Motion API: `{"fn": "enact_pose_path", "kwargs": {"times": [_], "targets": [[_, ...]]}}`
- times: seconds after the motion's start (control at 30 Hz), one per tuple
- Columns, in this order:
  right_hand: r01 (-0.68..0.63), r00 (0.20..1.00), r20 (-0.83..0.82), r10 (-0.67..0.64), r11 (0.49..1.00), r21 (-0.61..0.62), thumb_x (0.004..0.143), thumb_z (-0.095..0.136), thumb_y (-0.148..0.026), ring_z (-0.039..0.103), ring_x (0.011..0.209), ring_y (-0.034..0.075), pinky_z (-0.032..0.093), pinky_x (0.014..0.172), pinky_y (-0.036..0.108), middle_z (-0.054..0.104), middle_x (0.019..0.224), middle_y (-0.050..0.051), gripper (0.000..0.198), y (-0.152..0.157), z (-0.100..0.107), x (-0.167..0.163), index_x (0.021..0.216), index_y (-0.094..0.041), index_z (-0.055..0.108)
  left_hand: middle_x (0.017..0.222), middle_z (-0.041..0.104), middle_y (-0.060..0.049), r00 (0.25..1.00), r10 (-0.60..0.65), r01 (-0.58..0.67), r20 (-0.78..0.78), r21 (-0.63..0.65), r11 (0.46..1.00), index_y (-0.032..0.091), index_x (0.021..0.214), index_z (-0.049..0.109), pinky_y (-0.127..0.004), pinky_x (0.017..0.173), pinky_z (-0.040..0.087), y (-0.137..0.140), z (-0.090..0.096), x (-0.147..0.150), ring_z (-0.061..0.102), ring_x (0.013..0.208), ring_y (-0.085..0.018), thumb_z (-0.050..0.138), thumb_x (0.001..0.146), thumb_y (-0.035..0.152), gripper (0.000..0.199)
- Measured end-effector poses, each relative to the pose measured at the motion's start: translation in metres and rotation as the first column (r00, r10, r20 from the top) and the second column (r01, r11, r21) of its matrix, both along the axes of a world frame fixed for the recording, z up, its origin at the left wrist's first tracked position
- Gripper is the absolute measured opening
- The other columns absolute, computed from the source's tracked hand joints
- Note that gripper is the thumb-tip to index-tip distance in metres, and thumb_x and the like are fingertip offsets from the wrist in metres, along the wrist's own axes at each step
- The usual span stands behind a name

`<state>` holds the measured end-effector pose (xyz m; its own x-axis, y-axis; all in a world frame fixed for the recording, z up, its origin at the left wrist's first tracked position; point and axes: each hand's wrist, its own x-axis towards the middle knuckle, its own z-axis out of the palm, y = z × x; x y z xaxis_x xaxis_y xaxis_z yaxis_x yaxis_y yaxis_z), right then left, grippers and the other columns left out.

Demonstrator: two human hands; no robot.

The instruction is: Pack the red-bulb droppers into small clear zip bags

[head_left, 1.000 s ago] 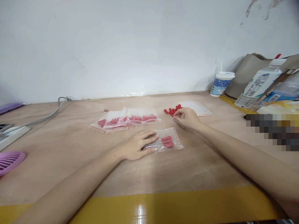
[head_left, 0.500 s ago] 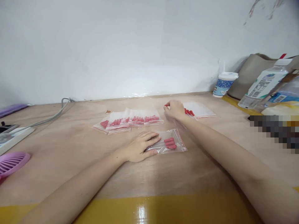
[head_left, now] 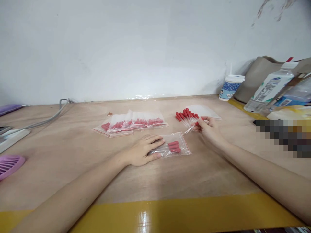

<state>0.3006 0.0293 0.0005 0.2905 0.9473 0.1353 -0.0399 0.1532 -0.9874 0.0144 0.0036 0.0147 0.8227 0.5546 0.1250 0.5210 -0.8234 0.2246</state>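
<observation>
Currently: right hand pinching red-ended clear tube; left hand, fingers parted, pressing clear plastic bag; white bottle label showing unreadable print.

A taped tabletop, scuffed wall and filled zip bags suggest a makeshift workshop.

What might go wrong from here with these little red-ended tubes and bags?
The tip of the red-ended tube in the right hand might snag on the edge of the clear bag, as it points that way.
The right hand could scatter the loose tubes beside it.
If the left hand, lying on the bag, slipped, the bag might shift.
</observation>
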Motion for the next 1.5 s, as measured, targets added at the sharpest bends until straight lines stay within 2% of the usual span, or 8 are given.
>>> {"fn": "enact_pose_path", "kwargs": {"times": [0.33, 0.53, 0.63, 0.77, 0.97, 1.1, 1.33, 1.5], "targets": [[-0.157, 0.985, -0.077, 0.156, 0.988, -0.011, 0.065, 0.067, -0.051, 0.062, 0.059, 0.014, 0.051, 0.061, 0.031, 0.06, 0.064, -0.006, 0.046, -0.015, -0.009, -0.011, 0.086, -0.026, 0.034, 0.144, 0.034, -0.01, 1.0, -0.01, 0.01, 0.005, 0.001, 1.0, 0.023, 0.139, 0.034, -0.046, 0.107, 0.028, 0.0, 0.0, 0.0, 0.032, 0.132, -0.026, 0.042, 0.091, 0.045, 0.054], [-0.141, 0.981, -0.138, 0.133, 0.988, -0.055, 0.069, 0.067, -0.044, 0.065, 0.063, 0.016, 0.054, 0.069, 0.035, 0.062, 0.07, -0.004, 0.041, -0.014, -0.008, -0.007, 0.086, -0.026, 0.035, 0.144, 0.034, -0.009, 1.0, 0.0, 0.0, -0.006, 0.011, 1.0, 0.024, 0.139, 0.033, -0.047, 0.107, 0.028, 0.0, 0.001, -0.001, 0.032, 0.131, -0.027, 0.041, 0.091, 0.045, 0.054], [-0.236, 0.966, -0.135, 0.219, 0.964, -0.124, 0.069, 0.069, -0.04, 0.065, 0.068, 0.016, 0.054, 0.071, 0.034, 0.064, 0.075, 0.0, 0.034, -0.016, -0.005, -0.004, 0.082, -0.024, 0.041, 0.144, 0.035, -0.008, 1.0, -0.008, 0.008, 0.004, 0.011, 1.0, 0.024, 0.141, 0.03, -0.046, 0.107, 0.028, 0.0, 0.0, -0.001, 0.033, 0.131, -0.026, 0.041, 0.091, 0.046, 0.056], [-0.34, 0.928, 0.111, 0.356, 0.93, -0.141, 0.064, 0.073, -0.04, 0.062, 0.07, 0.015, 0.051, 0.068, 0.03, 0.065, 0.077, 0.002, 0.031, -0.02, -0.004, 0.0, 0.077, -0.021, 0.053, 0.144, 0.034, -0.009, 1.0, 0.006, -0.006, -0.005, -0.002, 1.0, 0.023, 0.142, 0.025, -0.045, 0.107, 0.028, 0.0, 0.0, -0.001, 0.032, 0.131, -0.026, 0.039, 0.091, 0.048, 0.058], [-0.439, 0.76, 0.511, 0.401, 0.897, -0.051, 0.061, 0.074, -0.041, 0.059, 0.069, 0.015, 0.048, 0.067, 0.031, 0.066, 0.08, 0.004, 0.028, -0.018, -0.006, -0.001, 0.072, -0.018, 0.063, 0.143, 0.035, -0.01, 1.0, 0.014, -0.014, -0.018, -0.002, 1.0, 0.021, 0.142, 0.026, -0.044, 0.107, 0.028, -0.001, 0.002, 0.0, 0.032, 0.131, -0.026, 0.038, 0.092, 0.048, 0.058], [-0.466, 0.761, 0.499, 0.416, 0.884, -0.026, 0.063, 0.073, -0.04, 0.061, 0.073, 0.018, 0.048, 0.071, 0.032, 0.068, 0.077, 0.004, 0.025, -0.015, -0.01, -0.012, 0.07, -0.017, 0.065, 0.144, 0.033, -0.011, 1.0, 0.025, -0.025, -0.018, 0.001, 1.0, 0.02, 0.143, 0.025, -0.044, 0.108, 0.027, -0.001, 0.001, 0.0, 0.031, 0.132, -0.026, 0.039, 0.091, 0.049, 0.061], [-0.363, 0.841, 0.407, 0.356, 0.93, -0.065, 0.063, 0.07, -0.044, 0.06, 0.062, 0.018, 0.047, 0.057, 0.03, 0.067, 0.07, 0.005, 0.027, -0.011, -0.015, -0.026, 0.067, -0.017, 0.065, 0.144, 0.033, -0.012, 0.998, 0.042, -0.042, -0.036, 0.008, 0.999, 0.018, 0.143, 0.023, -0.044, 0.108, 0.026, 0.0, -0.001, 0.0, 0.03, 0.133, -0.026, 0.038, 0.091, 0.05, 0.063], [-0.471, 0.743, 0.573, 0.347, 0.879, 0.079, 0.075, 0.056, -0.041, 0.06, 0.078, 0.019, 0.046, 0.073, 0.033, 0.067, 0.078, 0.005, 0.026, -0.014, -0.012, -0.029, 0.069, -0.018, 0.068, 0.145, 0.032, -0.01, 0.999, 0.026, -0.025, -0.035, 0.018, 1.0, 0.021, 0.142, 0.026, -0.044, 0.108, 0.026, 0.0, -0.001, 0.0, 0.03, 0.133, -0.026, 0.037, 0.092, 0.049, 0.059]]}}
